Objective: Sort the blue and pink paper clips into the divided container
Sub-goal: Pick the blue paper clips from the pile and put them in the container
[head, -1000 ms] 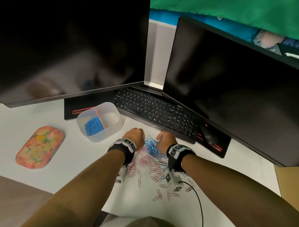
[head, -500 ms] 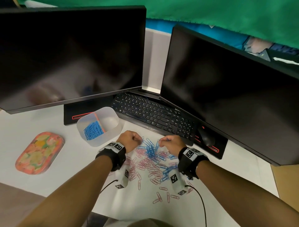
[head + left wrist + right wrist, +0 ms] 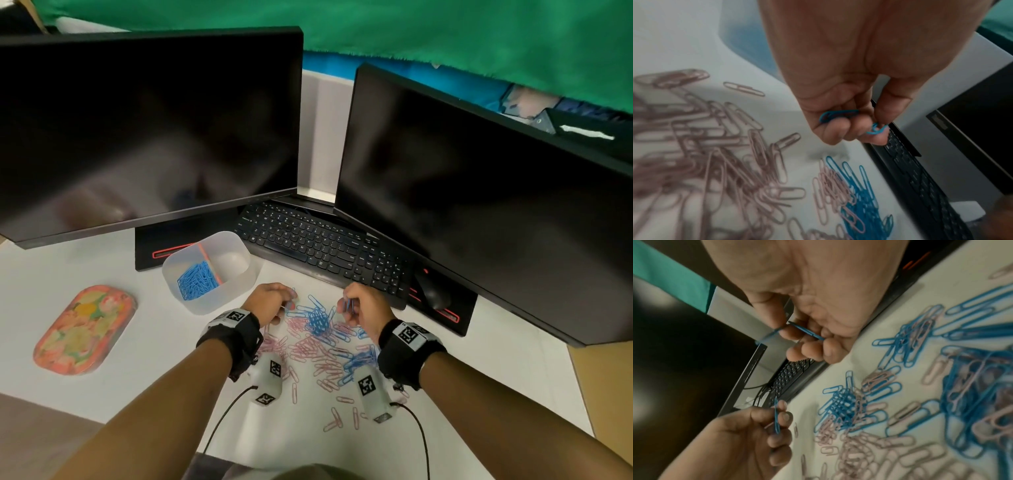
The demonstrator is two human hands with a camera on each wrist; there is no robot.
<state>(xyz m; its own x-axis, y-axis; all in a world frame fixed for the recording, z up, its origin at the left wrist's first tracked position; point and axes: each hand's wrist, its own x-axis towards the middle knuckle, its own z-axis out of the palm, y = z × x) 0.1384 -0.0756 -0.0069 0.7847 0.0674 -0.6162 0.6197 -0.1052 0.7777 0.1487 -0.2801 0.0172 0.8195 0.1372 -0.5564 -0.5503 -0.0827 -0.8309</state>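
The left hand (image 3: 270, 301) pinched blue clips (image 3: 838, 114) in curled fingers; the right hand (image 3: 364, 308) pinched 1 blue clip (image 3: 807, 331). Between them lay the mixed pile (image 3: 318, 339). Left of the pile stood the divided container (image 3: 236, 284), holding blue clips; behind the pile, a keyboard (image 3: 325, 246).

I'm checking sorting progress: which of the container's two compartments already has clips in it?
The left compartment of the divided container, left of the orange divider: it holds blue paper clips. The right compartment looks empty.
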